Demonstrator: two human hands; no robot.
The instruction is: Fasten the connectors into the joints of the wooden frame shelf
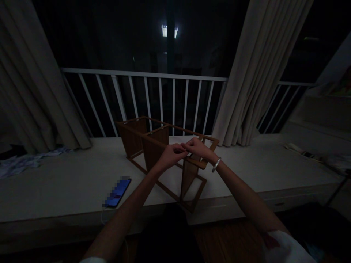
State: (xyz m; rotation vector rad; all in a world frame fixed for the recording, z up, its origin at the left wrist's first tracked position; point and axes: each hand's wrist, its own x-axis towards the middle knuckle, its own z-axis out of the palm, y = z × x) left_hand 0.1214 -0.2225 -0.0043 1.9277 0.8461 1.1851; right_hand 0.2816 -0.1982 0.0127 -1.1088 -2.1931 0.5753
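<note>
A brown wooden shelf frame [155, 153] with several cross panels lies on its side on the pale window ledge. My left hand [173, 155] is at its near right part, with thumb and fingers pinched together. My right hand [197, 148], a silver bangle on its wrist, meets the left one there, and its fingers are pinched too. Both hands are over the frame's upper rail beside the right-hand panel. Whatever lies between the fingertips is too small and dark to make out.
A phone [117, 193] with a lit screen and a cable lies on the window ledge [68, 190] at the left. Behind stand a white railing [145, 75] and dark window glass. Curtains [246, 73] hang on both sides. Crumpled cloth [24, 163] lies at the far left.
</note>
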